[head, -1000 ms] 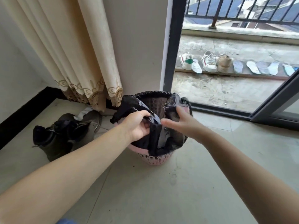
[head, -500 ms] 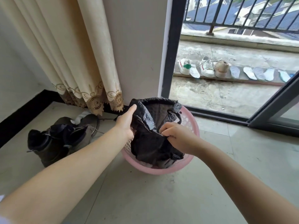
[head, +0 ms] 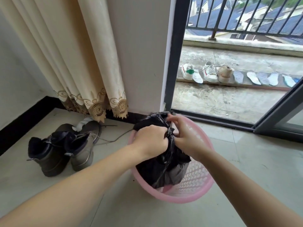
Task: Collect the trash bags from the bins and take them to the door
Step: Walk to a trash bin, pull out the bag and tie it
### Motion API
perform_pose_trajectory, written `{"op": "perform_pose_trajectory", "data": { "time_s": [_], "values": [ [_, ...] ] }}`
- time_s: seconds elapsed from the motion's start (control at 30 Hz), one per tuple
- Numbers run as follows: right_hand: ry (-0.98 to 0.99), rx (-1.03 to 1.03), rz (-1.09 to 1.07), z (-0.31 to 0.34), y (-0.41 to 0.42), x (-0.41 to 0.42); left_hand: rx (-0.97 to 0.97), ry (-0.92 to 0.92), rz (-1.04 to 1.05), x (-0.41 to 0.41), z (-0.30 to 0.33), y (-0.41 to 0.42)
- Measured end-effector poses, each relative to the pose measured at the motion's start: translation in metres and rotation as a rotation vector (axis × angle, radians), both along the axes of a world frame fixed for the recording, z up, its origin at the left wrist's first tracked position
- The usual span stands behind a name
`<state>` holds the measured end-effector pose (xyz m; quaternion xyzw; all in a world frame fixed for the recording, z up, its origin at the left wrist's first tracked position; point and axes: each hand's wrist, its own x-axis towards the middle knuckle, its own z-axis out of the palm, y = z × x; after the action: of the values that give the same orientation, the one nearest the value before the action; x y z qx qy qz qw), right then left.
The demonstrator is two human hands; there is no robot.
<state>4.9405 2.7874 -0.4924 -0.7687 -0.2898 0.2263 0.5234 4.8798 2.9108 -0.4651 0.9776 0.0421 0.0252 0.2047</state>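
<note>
Soft daylight, wide-angle view

Light comes in from the open balcony door (head: 229, 89) at upper right, leaving the tiled floor (head: 246, 161) evenly bright with only faint shadows. The black bag (head: 164, 167) shows small glossy highlights. Straight lines bow towards the edges, and the hands look slightly smeared by motion.

The floor (head: 246, 161) is pale glossy tile. On it stands a pink plastic bin (head: 193, 192) with a latticed wall, near the dark door track. To its left 2 dark boots (head: 60, 151) stand side by side, laces trailing over the tiles toward the bin, with a grey shoe (head: 91, 126) just behind them below the curtain hem
</note>
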Motion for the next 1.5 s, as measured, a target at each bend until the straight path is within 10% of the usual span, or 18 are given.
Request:
{"op": "perform_pose_trajectory", "data": {
  "time_s": [0.13,0.47,0.63,1.0,1.1,1.2,1.4,1.5],
  "values": [
    [-0.141,-0.293,0.19,-0.011,0.006,-0.001,0.159,-0.077,-0.233,-0.003,0.004,0.005],
    [0.187,-0.024,-0.144,-0.021,-0.002,0.007,-0.934,-0.025,0.14,0.013,-0.013,0.049],
    [0.447,0.148,-0.225,-0.013,-0.004,0.008,-0.392,0.139,0.417,0.012,-0.044,0.072],
    [0.249,-0.054,-0.287,-0.021,-0.001,0.014,-1.06,0.39,0.011,0.006,-0.023,0.031],
    [0.218,-0.045,-0.221,-0.014,0.002,0.011,-0.851,0.509,-0.141,-0.003,-0.014,0.014],
    [0.138,-0.211,-0.188,-0.009,0.008,0.006,-0.584,0.226,-0.047,-0.003,-0.027,0.003],
    [0.165,-0.148,0.037,0.002,0.0,-0.003,-1.41,0.335,0.146,0.006,-0.018,0.015],
    [0.034,-0.191,0.067,-0.007,-0.003,0.0,-1.503,0.485,0.049,0.005,-0.019,0.027]
  ]
}}
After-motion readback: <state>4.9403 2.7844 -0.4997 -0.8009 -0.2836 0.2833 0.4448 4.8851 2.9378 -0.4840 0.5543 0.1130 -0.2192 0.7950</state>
